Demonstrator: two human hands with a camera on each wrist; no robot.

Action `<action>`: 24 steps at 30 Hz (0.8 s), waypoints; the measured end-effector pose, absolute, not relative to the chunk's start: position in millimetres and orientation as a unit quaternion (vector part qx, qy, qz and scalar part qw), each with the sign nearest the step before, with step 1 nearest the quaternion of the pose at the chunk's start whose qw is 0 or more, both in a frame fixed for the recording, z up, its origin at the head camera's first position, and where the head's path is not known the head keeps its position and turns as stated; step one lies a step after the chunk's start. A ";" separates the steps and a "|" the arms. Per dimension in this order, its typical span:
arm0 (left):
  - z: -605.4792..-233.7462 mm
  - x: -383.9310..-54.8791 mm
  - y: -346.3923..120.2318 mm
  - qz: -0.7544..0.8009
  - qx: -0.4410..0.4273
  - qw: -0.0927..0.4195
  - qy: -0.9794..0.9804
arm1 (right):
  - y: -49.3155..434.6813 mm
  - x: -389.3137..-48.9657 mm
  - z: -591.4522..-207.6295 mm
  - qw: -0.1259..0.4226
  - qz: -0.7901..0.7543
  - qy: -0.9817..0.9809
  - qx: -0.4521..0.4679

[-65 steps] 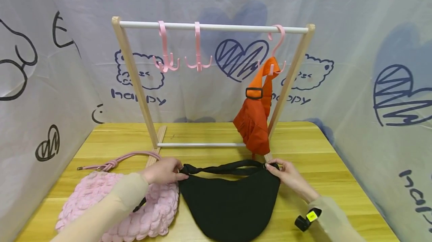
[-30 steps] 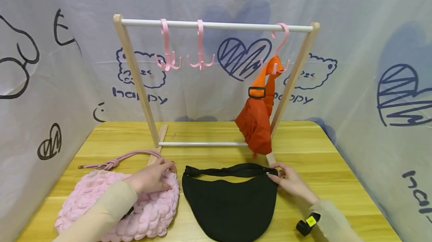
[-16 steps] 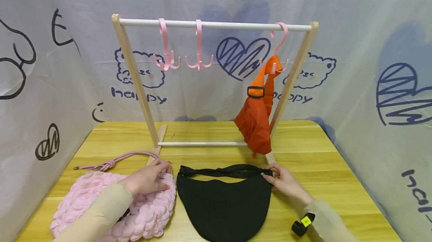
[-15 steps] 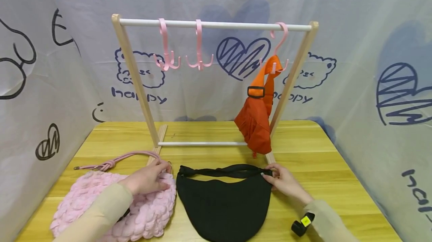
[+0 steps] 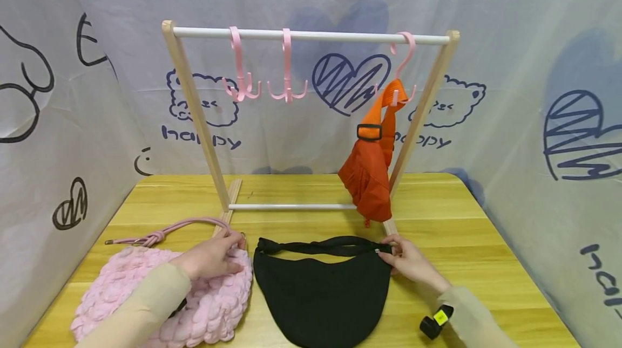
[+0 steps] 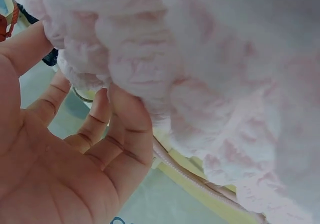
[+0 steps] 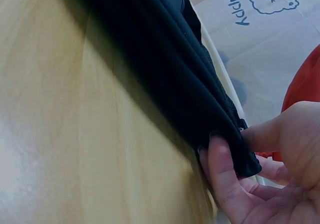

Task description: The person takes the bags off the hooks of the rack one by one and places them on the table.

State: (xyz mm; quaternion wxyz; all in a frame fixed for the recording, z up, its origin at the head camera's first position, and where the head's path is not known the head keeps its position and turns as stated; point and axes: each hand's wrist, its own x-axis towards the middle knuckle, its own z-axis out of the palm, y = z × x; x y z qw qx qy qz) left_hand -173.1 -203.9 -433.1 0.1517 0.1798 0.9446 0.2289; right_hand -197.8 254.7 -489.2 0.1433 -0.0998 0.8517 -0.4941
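A black crescent-shaped shoulder bag [image 5: 323, 294] lies flat on the table, its strap along the far side. My right hand [image 5: 410, 261] pinches its upper right corner between thumb and fingers; the right wrist view shows the fingertips [image 7: 222, 156] on the black cloth. To the left lies a puffy pink quilted bag [image 5: 121, 278] with a knotted pink cord strap [image 5: 184, 224]. My left hand [image 5: 211, 256] holds the pink bag's upper right corner, near a metal ring. In the left wrist view its thumb and curled fingers [image 6: 132, 119] meet the pink fabric.
Behind the bags stands a wooden rack with a white top rail [image 5: 320, 36]. Two pink hooks, a left one [image 5: 239, 67] and a middle one [image 5: 287, 67], carry nothing. A right pink hook [image 5: 406, 56] bears an orange-red bag [image 5: 369, 175]. Printed cloth walls surround the table [image 5: 461, 240].
My left hand has let go of the black bag's left corner and moved left onto the pink bag's corner. The black bag has settled slightly toward the left, with my right hand still pinching it.
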 end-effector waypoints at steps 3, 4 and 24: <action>-429.5 -174.3 -202.4 0.229 0.179 0.159 0.943 | 257.5 -197.4 -488.6 0.141 -0.495 0.851 -0.104; -427.8 -174.7 -201.9 0.229 0.178 0.160 0.944 | 258.5 -197.5 -488.7 0.139 -0.495 0.851 -0.102; -376.5 -207.8 -145.5 0.225 0.228 0.029 0.947 | 264.2 -196.3 -446.4 -0.119 -0.449 0.880 -0.094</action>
